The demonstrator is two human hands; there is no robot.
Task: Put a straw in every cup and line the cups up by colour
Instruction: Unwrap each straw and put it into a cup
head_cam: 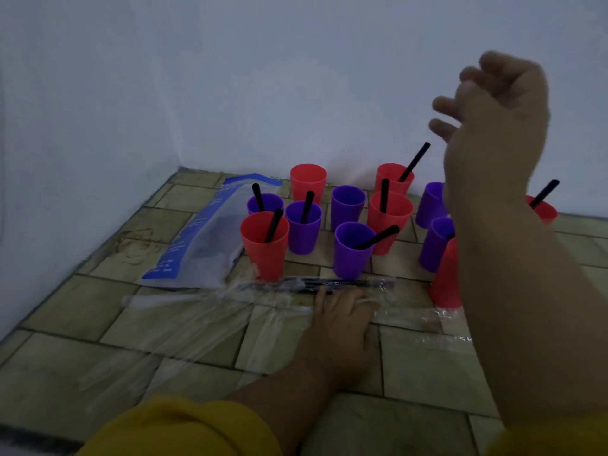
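Pressing left grip [342, 311] on straw packet [329, 284], cups [352, 251] beyond

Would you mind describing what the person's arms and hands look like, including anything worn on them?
Both hands are bare, with no gloves, rings or watch visible. The left hand extends from a bare forearm whose mustard-yellow sleeve is pushed up toward the elbow. The right hand is motion-blurred; its forearm is bare, with only a sliver of yellow cuff at the bottom edge.
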